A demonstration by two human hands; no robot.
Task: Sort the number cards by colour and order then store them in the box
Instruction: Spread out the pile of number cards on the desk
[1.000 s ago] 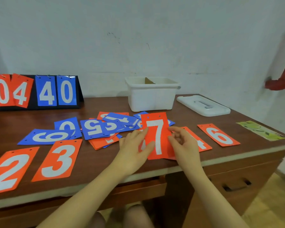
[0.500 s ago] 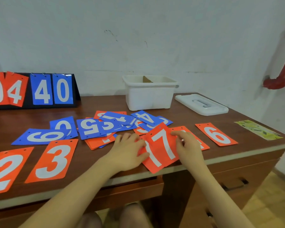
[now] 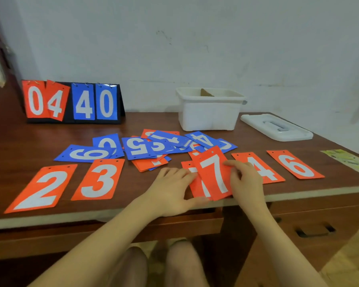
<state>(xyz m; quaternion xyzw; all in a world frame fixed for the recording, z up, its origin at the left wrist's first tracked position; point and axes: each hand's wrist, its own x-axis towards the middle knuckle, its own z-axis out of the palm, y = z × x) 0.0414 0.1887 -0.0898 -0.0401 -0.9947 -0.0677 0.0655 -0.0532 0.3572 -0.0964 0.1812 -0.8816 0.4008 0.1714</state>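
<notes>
An orange 7 card lies near the table's front edge on top of another orange card. My right hand pinches the 7 card's right edge. My left hand lies flat with its fingers and thumb on the left edges of the two cards. Orange 2 and 3 lie in a row to the left, orange 4 and 6 to the right. A mixed heap of blue and orange cards lies behind. The white box stands open at the back.
The box's white lid lies to its right. A flip scoreboard showing 04 and 40 stands at the back left. A green leaflet lies at the right edge. The wooden table has drawers below.
The 7 card, held up a second ago, has been lowered onto the table over another orange card and turned more upright. Both hands came down with it.
</notes>
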